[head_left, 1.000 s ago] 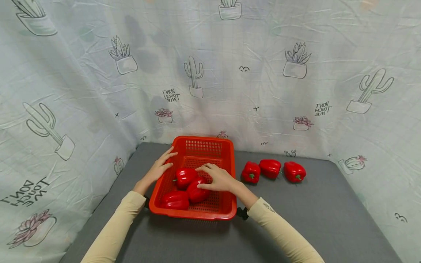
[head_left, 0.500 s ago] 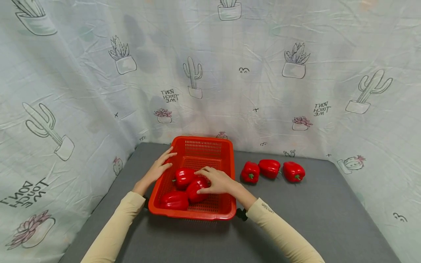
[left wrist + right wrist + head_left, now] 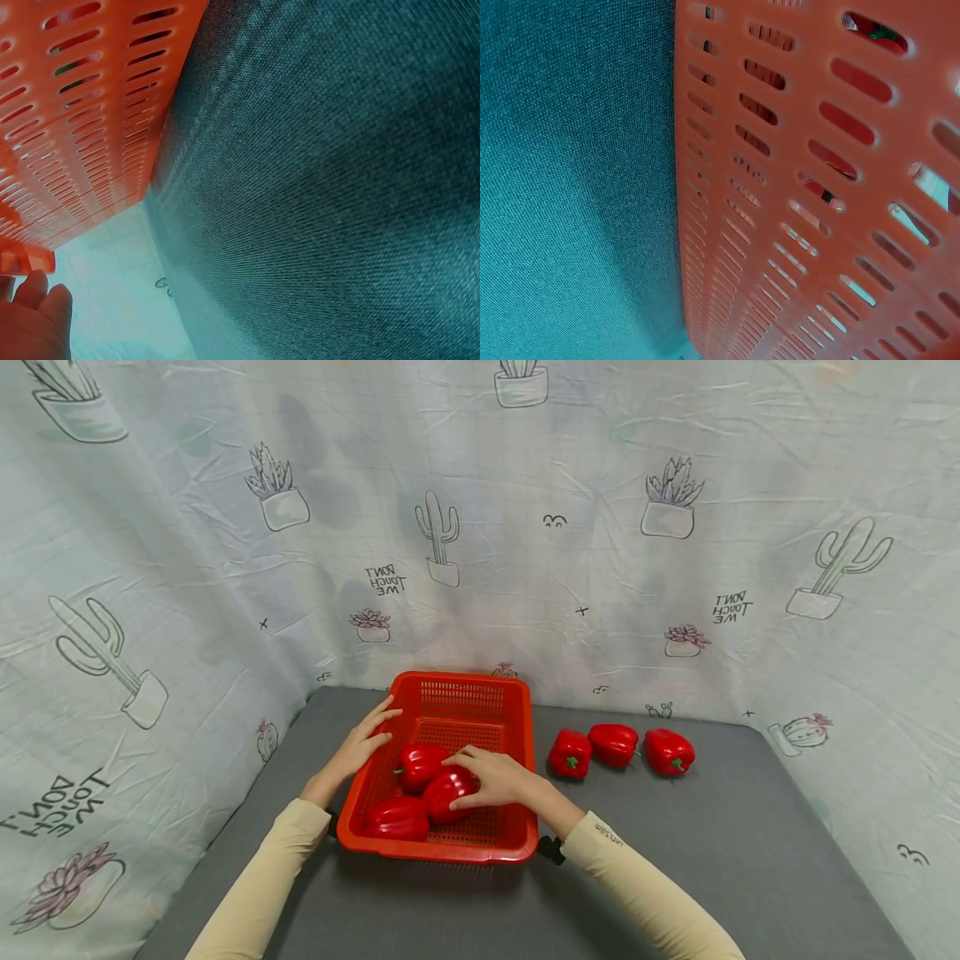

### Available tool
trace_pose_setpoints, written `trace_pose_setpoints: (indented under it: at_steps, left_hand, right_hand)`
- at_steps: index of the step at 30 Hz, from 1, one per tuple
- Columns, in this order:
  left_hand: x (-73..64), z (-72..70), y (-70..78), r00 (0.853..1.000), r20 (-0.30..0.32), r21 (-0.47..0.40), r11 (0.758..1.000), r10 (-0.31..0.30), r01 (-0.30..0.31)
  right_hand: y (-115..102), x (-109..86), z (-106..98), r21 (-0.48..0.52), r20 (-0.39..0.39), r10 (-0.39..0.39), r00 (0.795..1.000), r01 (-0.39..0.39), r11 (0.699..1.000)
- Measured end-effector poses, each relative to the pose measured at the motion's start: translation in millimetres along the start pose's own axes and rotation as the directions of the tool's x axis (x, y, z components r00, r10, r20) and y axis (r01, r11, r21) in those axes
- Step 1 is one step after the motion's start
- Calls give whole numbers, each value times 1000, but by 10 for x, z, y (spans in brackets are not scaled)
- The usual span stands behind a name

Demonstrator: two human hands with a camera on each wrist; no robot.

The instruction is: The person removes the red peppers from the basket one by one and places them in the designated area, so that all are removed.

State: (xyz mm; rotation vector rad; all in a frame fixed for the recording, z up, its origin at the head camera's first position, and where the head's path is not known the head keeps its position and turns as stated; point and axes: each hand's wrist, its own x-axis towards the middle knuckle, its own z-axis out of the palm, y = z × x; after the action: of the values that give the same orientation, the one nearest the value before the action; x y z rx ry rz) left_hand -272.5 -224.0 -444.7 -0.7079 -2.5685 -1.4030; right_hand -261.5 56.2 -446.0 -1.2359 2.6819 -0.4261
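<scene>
In the head view, a red plastic basket [image 3: 420, 848] with slotted walls stands on the table, holding three red bell peppers. My left hand [image 3: 360, 750] rests on the basket's left rim with its fingers fairly straight; a few of its fingers [image 3: 45, 311] show by the rim in the left wrist view. Inside the basket, my right hand [image 3: 495, 778] grips the right-hand bell pepper [image 3: 442, 795], thumb on the near side and fingers on the far side. Touching or close to it are a bell pepper [image 3: 420, 766] behind and another bell pepper [image 3: 396, 819] at front left.
Right of the basket, three more bell peppers lie in a row: one [image 3: 570, 755], a second [image 3: 613, 745] and a third [image 3: 669, 752]. The grey table [image 3: 675, 843] ends at a cactus-print curtain [image 3: 510, 568]. The basket wall [image 3: 817, 225] fills much of the right wrist view.
My right hand has lowered slightly, and its fingers and thumb have closed round the right-hand bell pepper. My left hand has stayed on the rim.
</scene>
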Motion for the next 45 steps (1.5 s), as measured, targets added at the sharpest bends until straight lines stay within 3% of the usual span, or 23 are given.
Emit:
trace_pose_setpoints:
  at_steps: [5,12,14,25,32,41,45]
  left_hand:
    - [7,9,-36,1000,-5,1,1000,3,-3]
    - [35,68,-364,1000,-29,28,1000,-9,10]
    - [40,71,-400,1000,-26,34,999,-7,8]
    - [34,59,-421,1000,-13,13,1000,-15,15]
    - [40,67,-411,1000,-18,13,1000,-4,4]
    - [7,73,-453,992,-48,-19,993,113,-114]
    - [16,69,-446,996,-42,-23,996,84,-85]
  right_hand:
    - [-4,2,4,-13,23,3,1000,-3,1000]
    - [-4,6,4,4,33,13,999,-13,1000]
    - [-1,5,4,12,33,16,999,-16,1000]
    - [5,-31,-42,87,21,17,1000,-19,996]
    - [-9,-47,-61,58,16,1,1000,-2,998]
    - [-13,-72,-151,88,15,9,1000,-10,996]
    - [5,-84,-193,106,6,6,1000,-7,994]
